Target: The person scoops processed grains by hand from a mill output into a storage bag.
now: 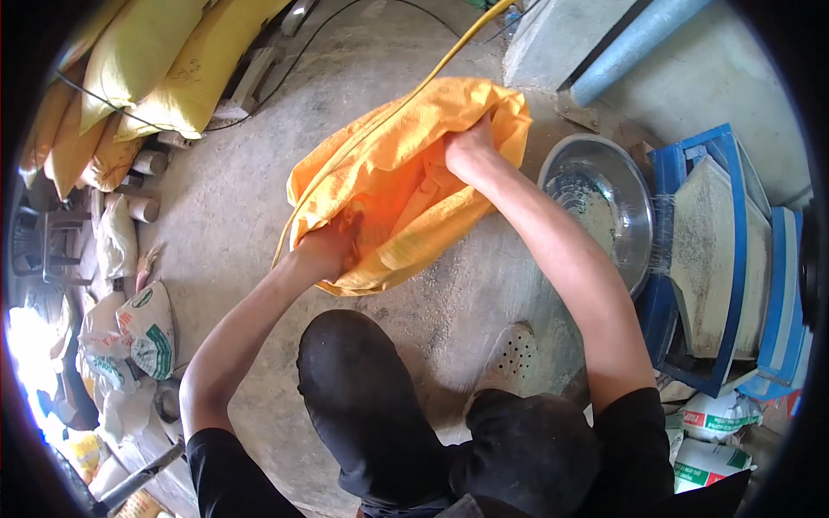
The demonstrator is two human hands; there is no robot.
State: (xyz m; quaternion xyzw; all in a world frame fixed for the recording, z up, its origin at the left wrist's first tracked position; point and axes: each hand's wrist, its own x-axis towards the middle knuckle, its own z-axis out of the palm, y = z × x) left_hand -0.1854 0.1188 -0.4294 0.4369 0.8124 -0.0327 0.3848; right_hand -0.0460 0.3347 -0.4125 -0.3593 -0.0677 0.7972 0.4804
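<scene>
A large orange woven sack [380, 142] is spread out in front of me above the concrete floor, its mouth facing my knees. My left hand [328, 249] reaches into the near left side of the mouth, closed on the fabric, with its fingertips in shadow. At the far right side, my right hand [471, 145] grips the sack near its rim, some fingers hidden by the folds. A shiny metal basin [641, 194] with some pale grain-like material in it stands to the right of the sack, beneath my right forearm.
A blue-framed machine [734, 259] stands beside the basin. Full yellow sacks [194, 73] are stacked at upper left, white printed bags [147, 328] below them. A yellow hose or cord [445, 60] runs across the sack. Pale grains [440, 298] are scattered on the floor.
</scene>
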